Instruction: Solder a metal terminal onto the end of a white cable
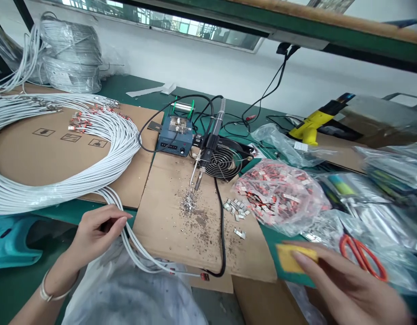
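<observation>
Head view, worn by the person and looking down on a workbench. At 8 o'clock the left hand (102, 232) is seen with its fingers curled, thumb and forefinger brought close together against a few loose white cables (141, 256); whether a cable is gripped cannot be told. These cables are led from the lower edge of a large white coil (117, 164) at 9 o'clock, past the hand and across the lap, to a red-marked connector (204, 276) at 6 o'clock. At 4 o'clock a yellow pad (286, 259) is pinched between the thumb and fingers of the right hand (298, 256), which is blurred. Red-handled scissors (381, 271) are partly covered beyond that hand.

Near the centre, a soldering iron (212, 142) is pointed downward at scattered metal bits (189, 203) on cardboard (157, 214). A blue soldering station (174, 140) is set at 10 o'clock. Between 3 and 4 o'clock, red and white parts are held in a clear bag (284, 198).
</observation>
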A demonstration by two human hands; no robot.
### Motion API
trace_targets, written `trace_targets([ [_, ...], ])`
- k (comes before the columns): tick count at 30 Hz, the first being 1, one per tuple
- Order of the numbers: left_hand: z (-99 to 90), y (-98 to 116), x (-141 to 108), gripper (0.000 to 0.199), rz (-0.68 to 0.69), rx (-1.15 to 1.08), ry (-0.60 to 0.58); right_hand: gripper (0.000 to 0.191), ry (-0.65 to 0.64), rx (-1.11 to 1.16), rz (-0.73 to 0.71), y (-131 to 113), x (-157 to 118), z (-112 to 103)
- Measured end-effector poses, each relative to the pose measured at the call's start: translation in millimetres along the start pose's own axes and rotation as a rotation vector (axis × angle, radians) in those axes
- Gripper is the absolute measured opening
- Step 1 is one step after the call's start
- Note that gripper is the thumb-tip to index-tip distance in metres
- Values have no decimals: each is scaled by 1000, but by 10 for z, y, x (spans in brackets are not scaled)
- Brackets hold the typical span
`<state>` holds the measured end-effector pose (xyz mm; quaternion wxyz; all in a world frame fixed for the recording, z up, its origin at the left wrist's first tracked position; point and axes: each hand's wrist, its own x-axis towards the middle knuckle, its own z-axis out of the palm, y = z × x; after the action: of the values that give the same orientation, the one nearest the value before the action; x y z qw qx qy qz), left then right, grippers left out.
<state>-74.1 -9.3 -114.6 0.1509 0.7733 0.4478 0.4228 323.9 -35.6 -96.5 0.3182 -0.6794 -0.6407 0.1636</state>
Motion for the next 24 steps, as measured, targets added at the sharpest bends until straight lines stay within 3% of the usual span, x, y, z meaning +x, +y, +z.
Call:
trace_targets([
  [1, -1, 1, 1, 13, 1, 0, 3, 29, -74, 72, -70, -171, 70, 86],
  [4, -12, -4, -1, 14, 15, 10, 28, 30, -242, 188, -87, -582, 412, 456],
  [8, -30, -27, -9, 15, 34, 14, 48, 37, -402, 413, -32, -774, 838, 894],
  [11, -37, -47, -17, 17, 32, 9, 45, 40, -510, 496, -11, -786, 934, 1015],
  [15, -42, -63, -23, 13, 21, 11, 48, 44, -574, 509, 7, -791, 849, 969],
  [17, -42, -64, -21, 12, 7, 15, 46, 40, -528, 458, -2, -815, 778, 916],
  [19, -40, -63, -17, 11, 3, 16, 42, 33, -378, 337, -73, -863, 706, 868],
  [22, -32, -59, -9, 13, 15, 6, 43, 18, -34, 2, -424, -959, 609, 826],
  [24, -27, -52, -4, 15, 23, -4, 46, 16, 93, -247, -664, -1011, 555, 814],
])
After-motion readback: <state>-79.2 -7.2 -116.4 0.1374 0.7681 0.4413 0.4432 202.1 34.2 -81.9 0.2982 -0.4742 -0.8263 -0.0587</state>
